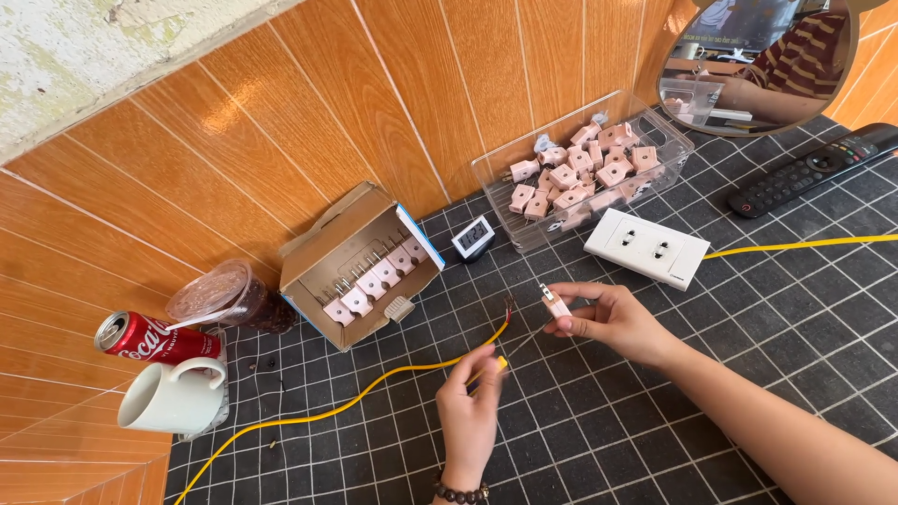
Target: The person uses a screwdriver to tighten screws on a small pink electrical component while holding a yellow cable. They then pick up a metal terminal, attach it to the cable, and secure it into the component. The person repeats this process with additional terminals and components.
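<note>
Left hand (470, 404) pinches a yellow insulated cable (374, 385) with bared wire ends above the dark gridded mat (655, 411); right hand (613, 321) grips a small pink plastic plug (556, 304) between its fingertips, near the white double wall socket (647, 247).

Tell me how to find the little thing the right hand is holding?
Start at the white double socket plate lying on the dark grid mat. Just in front of it, the right hand pinches a small pink plug between its fingertips. Unlike the other pink plugs, heaped in the clear tub or lined up in the cardboard box, it is alone, off the mat.
</note>
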